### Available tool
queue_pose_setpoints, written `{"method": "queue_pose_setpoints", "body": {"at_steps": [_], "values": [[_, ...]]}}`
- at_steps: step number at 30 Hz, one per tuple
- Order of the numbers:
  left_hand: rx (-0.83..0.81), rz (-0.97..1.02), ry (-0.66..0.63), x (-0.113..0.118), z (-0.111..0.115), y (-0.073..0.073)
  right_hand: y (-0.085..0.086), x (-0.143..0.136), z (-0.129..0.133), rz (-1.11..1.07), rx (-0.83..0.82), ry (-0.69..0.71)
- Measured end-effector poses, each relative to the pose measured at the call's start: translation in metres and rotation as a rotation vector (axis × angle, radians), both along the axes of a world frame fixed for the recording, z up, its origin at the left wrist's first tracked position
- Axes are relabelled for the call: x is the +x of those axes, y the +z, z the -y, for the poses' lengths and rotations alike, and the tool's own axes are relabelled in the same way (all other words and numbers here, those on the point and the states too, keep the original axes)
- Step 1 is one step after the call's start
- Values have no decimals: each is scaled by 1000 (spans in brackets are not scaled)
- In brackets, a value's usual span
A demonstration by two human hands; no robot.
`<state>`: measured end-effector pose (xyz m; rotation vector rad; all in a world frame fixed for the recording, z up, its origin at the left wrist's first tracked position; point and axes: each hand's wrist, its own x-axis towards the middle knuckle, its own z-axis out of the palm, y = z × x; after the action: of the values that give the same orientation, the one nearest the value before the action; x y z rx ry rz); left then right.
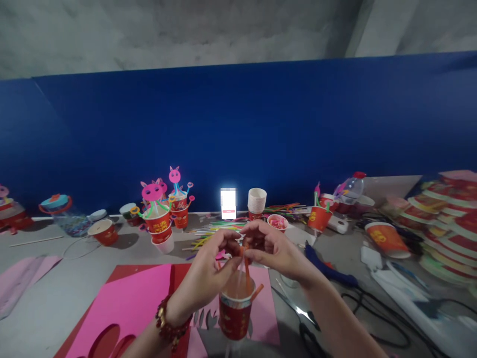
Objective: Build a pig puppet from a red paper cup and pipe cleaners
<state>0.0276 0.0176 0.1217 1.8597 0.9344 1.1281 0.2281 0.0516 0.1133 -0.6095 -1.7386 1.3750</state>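
Note:
In front of me a red paper cup (235, 318) stands upright, with a clear stick-like piece showing inside its mouth. An orange strand (247, 276), which looks like a pipe cleaner, runs up from the cup to my fingers, and an orange end pokes out at the cup's right side. My left hand (219, 263) and my right hand (274, 251) meet above the rim, fingers curled and pinched on the orange strand. Their fingertips partly hide it. A small pink piece (222, 255) shows beside my left fingers.
Pink paper (137, 298) lies under and left of the cup. Scissors (298, 308) and a blue glue gun (330, 268) with black cable lie at right. Behind are finished pink-headed cup figures (160, 223), coloured strands (212, 233), stacked cups (257, 200) and a lit phone (228, 204).

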Motion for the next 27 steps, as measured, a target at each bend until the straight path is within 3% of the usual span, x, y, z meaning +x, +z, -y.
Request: {"method": "queue_pose_setpoints", "body": {"at_steps": [5,14,20,27], "values": [[29,-6,37,5,-3,-7,-4,-1,-1,38,75,-86],[-6,-148,15,-3,-5,-1,-1,-1,-2,70,46,-91],[-7,-129,2,1,-10,-9,-2,-6,-4,116,89,-156],[-38,-111,42,9,-10,-21,7,-8,3,207,197,-197]]}}
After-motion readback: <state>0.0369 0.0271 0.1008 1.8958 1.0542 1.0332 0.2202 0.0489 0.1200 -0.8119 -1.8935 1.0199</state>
